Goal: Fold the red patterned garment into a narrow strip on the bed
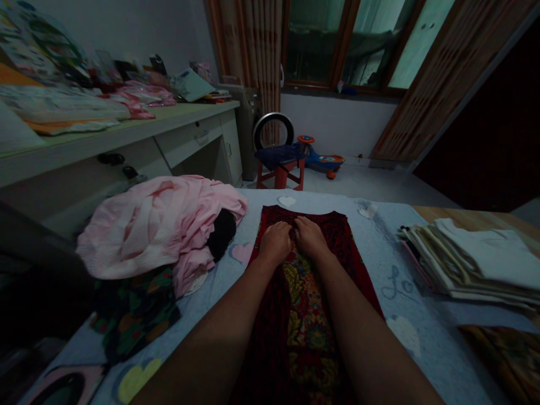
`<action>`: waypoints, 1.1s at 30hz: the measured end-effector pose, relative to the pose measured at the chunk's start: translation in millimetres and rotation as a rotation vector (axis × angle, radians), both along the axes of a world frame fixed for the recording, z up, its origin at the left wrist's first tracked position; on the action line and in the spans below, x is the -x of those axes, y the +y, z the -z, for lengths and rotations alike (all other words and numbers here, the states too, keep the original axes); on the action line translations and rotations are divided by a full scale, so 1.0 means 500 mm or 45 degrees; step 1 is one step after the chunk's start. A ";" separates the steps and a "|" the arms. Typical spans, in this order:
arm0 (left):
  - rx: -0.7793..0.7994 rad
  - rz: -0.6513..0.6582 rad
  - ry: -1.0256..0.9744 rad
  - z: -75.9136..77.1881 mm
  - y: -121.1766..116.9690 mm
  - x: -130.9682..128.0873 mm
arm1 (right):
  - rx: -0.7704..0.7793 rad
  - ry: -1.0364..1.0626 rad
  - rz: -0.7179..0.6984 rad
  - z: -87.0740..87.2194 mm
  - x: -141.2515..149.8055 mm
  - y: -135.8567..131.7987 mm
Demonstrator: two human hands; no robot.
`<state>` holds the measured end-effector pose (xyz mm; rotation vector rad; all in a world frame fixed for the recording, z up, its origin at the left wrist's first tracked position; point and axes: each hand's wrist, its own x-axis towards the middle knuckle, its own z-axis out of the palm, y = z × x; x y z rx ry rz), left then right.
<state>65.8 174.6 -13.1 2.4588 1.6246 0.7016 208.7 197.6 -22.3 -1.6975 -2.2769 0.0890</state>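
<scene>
A dark red garment (314,306) with a yellow-green floral middle panel lies spread lengthwise on the pale blue bed cover (219,315). On its upper part, left of the middle, is my left hand (276,242), with the fingers curled down into the cloth. My right hand (311,239) is close beside it, its fingers also bent and closed on the fabric. The fingertips are partly hidden by the backs of the hands. Both forearms reach over the garment and cover part of its sides.
To the left lies a heap of pink cloth (156,225) with a dark patterned cloth (135,315) under it. A stack of folded clothes (476,259) sits at the right, near a brown patterned cloth (506,360). Beyond the bed stands a red stool (280,177); a cluttered desk (198,121) lines the left wall.
</scene>
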 end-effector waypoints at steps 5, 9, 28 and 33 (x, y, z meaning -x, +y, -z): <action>-0.006 -0.016 -0.025 -0.001 0.001 0.000 | -0.058 0.056 -0.002 0.001 -0.001 0.002; -0.033 -0.079 -0.062 -0.006 0.005 0.006 | -0.168 0.163 -0.063 -0.015 0.003 -0.002; 0.026 -0.194 0.024 -0.008 0.005 0.018 | 0.038 0.043 -0.088 -0.009 0.011 -0.007; 0.014 -0.184 0.024 0.002 0.009 0.018 | 0.050 0.040 -0.045 -0.007 0.012 -0.008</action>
